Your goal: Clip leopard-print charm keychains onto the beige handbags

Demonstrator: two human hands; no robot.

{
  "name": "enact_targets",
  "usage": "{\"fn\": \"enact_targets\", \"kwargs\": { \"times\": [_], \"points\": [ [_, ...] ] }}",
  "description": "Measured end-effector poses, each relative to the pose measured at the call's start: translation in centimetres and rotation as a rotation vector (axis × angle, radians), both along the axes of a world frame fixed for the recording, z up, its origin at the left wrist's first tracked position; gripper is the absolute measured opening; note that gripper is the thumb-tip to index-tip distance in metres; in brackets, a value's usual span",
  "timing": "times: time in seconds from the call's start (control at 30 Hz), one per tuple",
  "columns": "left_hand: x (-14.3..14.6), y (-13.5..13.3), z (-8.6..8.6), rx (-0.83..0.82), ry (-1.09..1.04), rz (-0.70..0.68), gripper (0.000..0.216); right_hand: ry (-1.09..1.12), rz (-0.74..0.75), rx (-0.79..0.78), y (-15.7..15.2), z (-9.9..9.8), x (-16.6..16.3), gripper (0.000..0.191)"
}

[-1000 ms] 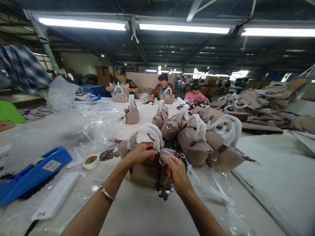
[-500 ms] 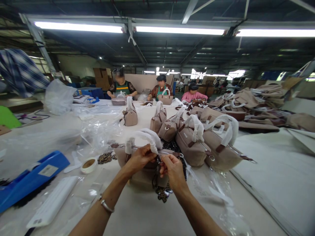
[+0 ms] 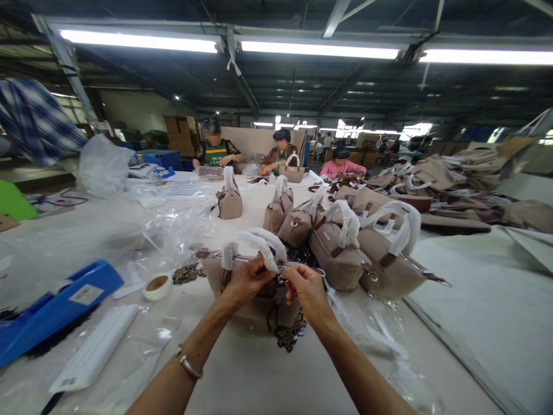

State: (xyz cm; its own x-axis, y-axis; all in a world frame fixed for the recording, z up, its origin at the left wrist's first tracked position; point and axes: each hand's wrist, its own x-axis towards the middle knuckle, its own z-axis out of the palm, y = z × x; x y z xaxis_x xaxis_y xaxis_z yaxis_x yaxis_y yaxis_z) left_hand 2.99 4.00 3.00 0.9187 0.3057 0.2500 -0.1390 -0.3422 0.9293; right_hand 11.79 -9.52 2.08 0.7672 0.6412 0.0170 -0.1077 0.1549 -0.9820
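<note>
Directly before me a beige handbag (image 3: 247, 318) stands on the table, its handles (image 3: 253, 237) wrapped in white. My left hand (image 3: 250, 281) is closed in a pinch at the lower end of the near handle. Just right of it, my right hand (image 3: 309, 291) pinches a small metal ring (image 3: 283, 274) at the handle's base; the fingertips partly cover it. Below the fingers a leopard-print charm (image 3: 288, 339) hangs on a dark cord against the bag's front.
Several beige handbags (image 3: 334, 256) stand at right, before heaped bags (image 3: 449, 173). A small bag (image 3: 230, 203) stands farther back. At left lie a blue tape dispenser (image 3: 82, 305), tape roll (image 3: 156, 286), leopard-print pieces (image 3: 186, 274) and plastic film (image 3: 173, 230). Co-workers (image 3: 216, 153) sit opposite.
My right hand has shifted slightly right, and the metal ring shows more clearly between my hands. My left hand stays at the handle. A co-worker opposite has moved an arm.
</note>
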Motion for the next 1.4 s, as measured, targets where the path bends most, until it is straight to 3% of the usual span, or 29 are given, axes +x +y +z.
{"fn": "enact_targets", "kwargs": {
  "times": [0.17, 0.37, 0.5, 0.8, 0.9, 1.0, 1.13, 1.27, 1.4],
  "points": [
    [0.1, 0.0, -0.7, 0.113, -0.050, 0.053, 0.019, -0.041, 0.042, -0.049, 0.2, 0.3, 0.4, 0.026],
    [0.1, -0.5, -0.9, 0.113, -0.086, 0.111, 0.020, -0.092, -0.111, 0.026, 1.4, -1.0, -1.1, 0.027],
    [0.0, -0.7, -1.2, 0.073, -0.091, 0.126, 0.018, -0.178, -0.214, -0.014, 1.6, -1.4, -1.8, 0.029],
    [-0.1, -0.4, -1.0, 0.238, -0.041, 0.057, 0.015, -0.303, 0.273, -0.414, -0.2, 3.0, 3.2, 0.012],
    [-0.4, 0.0, -0.7, 0.254, -0.022, 0.018, 0.016, -0.250, 0.411, -0.469, 0.0, 3.6, 3.8, 0.020],
    [-0.6, 0.3, -0.4, 0.286, -0.029, -0.002, 0.016, -0.126, 0.420, -0.368, 0.4, 3.0, 3.6, 0.023],
    [-0.4, 0.3, -0.8, 0.273, -0.099, 0.010, 0.019, 0.046, 0.242, -0.191, 1.0, 1.4, 2.4, 0.034],
    [-0.1, 0.2, -1.8, 0.144, -0.083, 0.041, 0.018, 0.088, 0.096, -0.081, 1.1, 0.2, 0.4, 0.041],
    [0.0, 0.2, -1.7, 0.049, -0.085, 0.102, 0.018, 0.200, 0.020, 0.055, 0.7, 0.0, -0.7, 0.045]
  ]
}}
